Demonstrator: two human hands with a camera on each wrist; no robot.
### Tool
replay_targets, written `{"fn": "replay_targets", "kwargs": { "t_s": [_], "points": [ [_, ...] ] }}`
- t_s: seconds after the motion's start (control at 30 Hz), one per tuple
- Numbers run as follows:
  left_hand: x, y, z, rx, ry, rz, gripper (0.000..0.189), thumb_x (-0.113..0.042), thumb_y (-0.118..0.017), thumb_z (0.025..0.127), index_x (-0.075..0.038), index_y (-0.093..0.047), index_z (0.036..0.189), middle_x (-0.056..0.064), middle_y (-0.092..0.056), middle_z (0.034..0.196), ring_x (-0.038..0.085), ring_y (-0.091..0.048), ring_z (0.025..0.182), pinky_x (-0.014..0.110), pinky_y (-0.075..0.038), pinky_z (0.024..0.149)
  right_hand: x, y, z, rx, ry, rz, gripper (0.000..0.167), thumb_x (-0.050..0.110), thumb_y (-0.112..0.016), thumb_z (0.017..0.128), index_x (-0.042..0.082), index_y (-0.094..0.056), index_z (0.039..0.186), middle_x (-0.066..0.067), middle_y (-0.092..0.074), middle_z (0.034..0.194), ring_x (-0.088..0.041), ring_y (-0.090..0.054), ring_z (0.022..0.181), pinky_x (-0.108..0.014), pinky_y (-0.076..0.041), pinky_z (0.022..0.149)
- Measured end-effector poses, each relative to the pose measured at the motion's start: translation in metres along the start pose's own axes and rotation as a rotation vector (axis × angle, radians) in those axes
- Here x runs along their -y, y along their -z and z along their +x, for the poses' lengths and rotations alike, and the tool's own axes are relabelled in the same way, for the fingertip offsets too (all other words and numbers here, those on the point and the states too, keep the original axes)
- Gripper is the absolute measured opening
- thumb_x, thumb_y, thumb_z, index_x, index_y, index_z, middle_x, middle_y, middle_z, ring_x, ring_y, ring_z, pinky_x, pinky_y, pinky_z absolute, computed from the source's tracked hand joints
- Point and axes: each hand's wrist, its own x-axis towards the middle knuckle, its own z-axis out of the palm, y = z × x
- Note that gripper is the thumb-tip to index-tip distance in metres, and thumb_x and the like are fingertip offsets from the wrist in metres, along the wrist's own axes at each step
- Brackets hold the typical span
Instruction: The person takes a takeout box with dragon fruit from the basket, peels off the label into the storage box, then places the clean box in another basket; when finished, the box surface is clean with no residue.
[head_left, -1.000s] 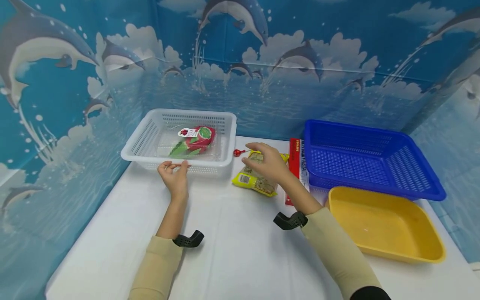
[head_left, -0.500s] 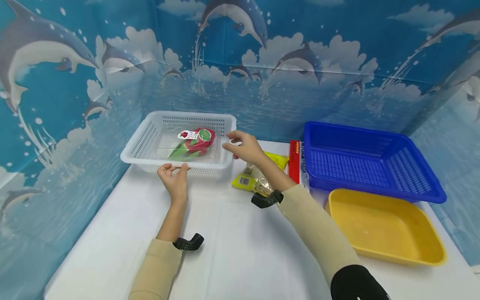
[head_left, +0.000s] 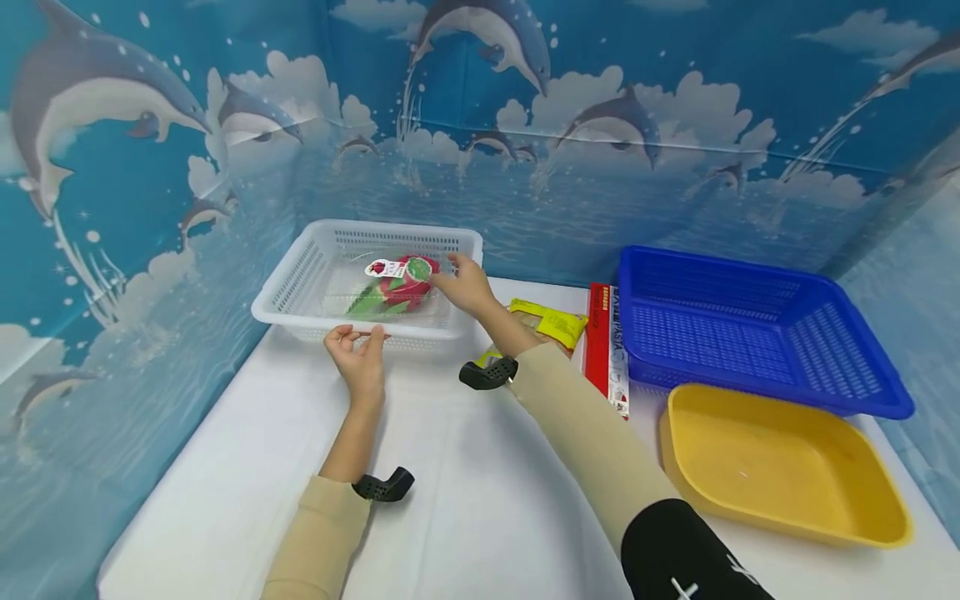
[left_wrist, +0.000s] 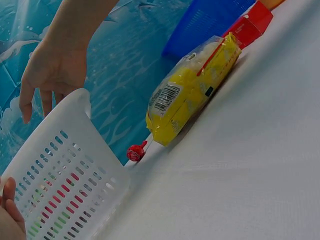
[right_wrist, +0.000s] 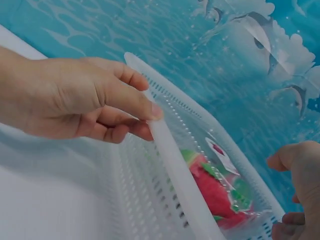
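A white perforated basket [head_left: 300,320] stands at the back left of the table. Inside it lies a clear plastic box [head_left: 341,287] holding what looks like a red and green dragon fruit [head_left: 403,292], with a white label on top. My left hand [head_left: 360,364] pinches the basket's front rim, thumb on top and fingers below, as the right wrist view also shows. Over the basket's right end is my right hand [head_left: 467,286], fingers loosely spread near the box; the left wrist view shows nothing held in this hand [left_wrist: 56,70].
Right of the basket lie a yellow snack-type bag [head_left: 562,323] and a red-wrapped lollipop [left_wrist: 136,153]. A red pasta box [head_left: 597,333] rests against a blue basket [head_left: 630,360], with a yellow basin [head_left: 810,529] in front. A dolphin-print curtain [head_left: 525,225] hangs behind.
My right hand has moved left, from above the yellow bag past the basket's right rim to over the basket. My left hand keeps its hold on the front rim.
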Motion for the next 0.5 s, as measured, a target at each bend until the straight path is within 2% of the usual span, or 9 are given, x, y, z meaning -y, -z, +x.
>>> {"fn": "replay_targets", "kwargs": {
  "t_s": [0.17, 0.5],
  "points": [
    [0.001, 0.001, 0.002, 0.006, -0.021, 0.011, 0.041, 0.018, -0.061, 0.084, -0.005, -0.036, 0.107, 0.008, -0.042, 0.092, 0.014, -0.060, 0.062, 0.023, -0.056, 0.068, 0.003, -0.017, 0.007, 0.008, -0.070, 0.046, 0.070, 0.031, -0.060, 0.096, 0.003, -0.029, 0.151, -0.016, -0.034, 0.153, -0.033, -0.036, 0.137, -0.046, -0.037, 0.107],
    [0.004, 0.003, 0.003, 0.007, -0.001, 0.029, 0.041, 0.015, -0.062, 0.085, -0.005, -0.035, 0.109, 0.008, -0.043, 0.093, 0.015, -0.062, 0.063, 0.026, -0.056, 0.070, 0.007, -0.038, 0.014, 0.004, -0.230, 0.171, 0.083, 0.029, -0.061, 0.094, 0.005, -0.011, 0.156, -0.017, -0.023, 0.157, -0.033, -0.025, 0.143, -0.048, -0.028, 0.113]
  ]
}}
